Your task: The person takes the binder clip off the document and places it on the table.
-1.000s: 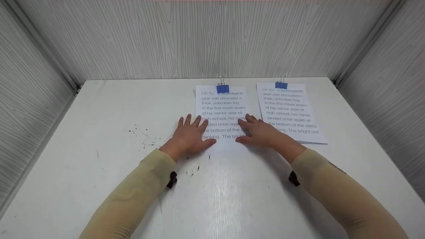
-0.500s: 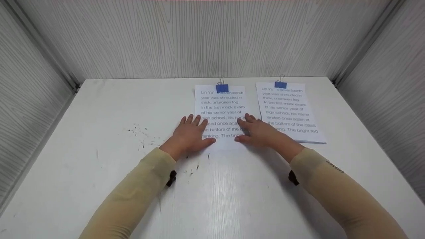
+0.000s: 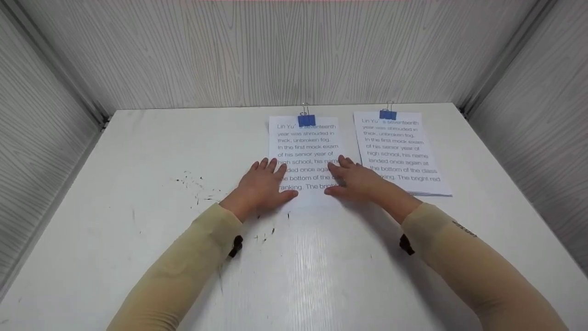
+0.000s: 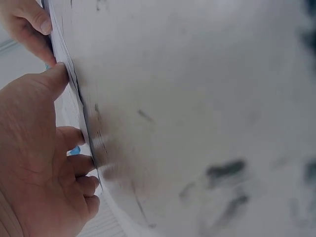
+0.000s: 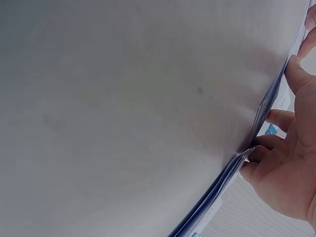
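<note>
A stack of printed sheets [image 3: 308,140] lies flat near the back of the table, with a blue binder clip [image 3: 307,120] on its top edge. My left hand [image 3: 262,187] rests at its left side, fingers spread and fingertips on the paper. From the other side my right hand [image 3: 357,181] lies across its right edge, fingers stretched out. To the right lies a second stack of printed sheets [image 3: 395,149] with its own blue binder clip [image 3: 388,115], its lower left corner partly covered by my right hand. In the right wrist view, both stacks' layered edges show beside my fingers.
The white table [image 3: 151,151] has dark specks and scratches left of the left hand. A wood-grain panel [image 3: 275,50] stands behind it, with side panels at left and right. Black wrist straps show at the cuffs of both tan sleeves [image 3: 183,271].
The head view has shifted very slightly, so the stacks sit a little higher in it. Both hands keep their places on the left stack.
</note>
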### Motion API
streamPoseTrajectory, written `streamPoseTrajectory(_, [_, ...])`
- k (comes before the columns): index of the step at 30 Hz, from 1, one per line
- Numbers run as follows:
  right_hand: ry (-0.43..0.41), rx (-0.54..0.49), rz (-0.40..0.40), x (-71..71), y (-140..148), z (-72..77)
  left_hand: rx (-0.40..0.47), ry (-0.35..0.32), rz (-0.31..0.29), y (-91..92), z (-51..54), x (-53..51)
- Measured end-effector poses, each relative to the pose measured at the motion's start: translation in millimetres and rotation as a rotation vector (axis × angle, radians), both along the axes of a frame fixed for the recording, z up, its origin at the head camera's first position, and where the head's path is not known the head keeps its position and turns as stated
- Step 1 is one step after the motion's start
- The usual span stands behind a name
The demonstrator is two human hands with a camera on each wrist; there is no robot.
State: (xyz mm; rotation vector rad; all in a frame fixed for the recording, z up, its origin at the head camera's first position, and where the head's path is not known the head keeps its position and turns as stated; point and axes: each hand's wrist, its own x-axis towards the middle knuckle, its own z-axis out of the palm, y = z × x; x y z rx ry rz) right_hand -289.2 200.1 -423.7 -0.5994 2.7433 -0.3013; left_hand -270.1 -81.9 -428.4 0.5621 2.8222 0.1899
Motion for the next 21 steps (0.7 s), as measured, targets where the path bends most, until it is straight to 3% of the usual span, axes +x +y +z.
streamPoseTrajectory(13, [0.006,0.005,0.023,12.3,1.6,-1.9,-0.021,-0.012,-0.001,1.8,-0.6,13.4])
streamPoseTrajectory(21, [0.038,0.012,0.046,28.8,-0.8,-1.1,-0.015,-0.005,-0.011,0.5,1.0,30.6])
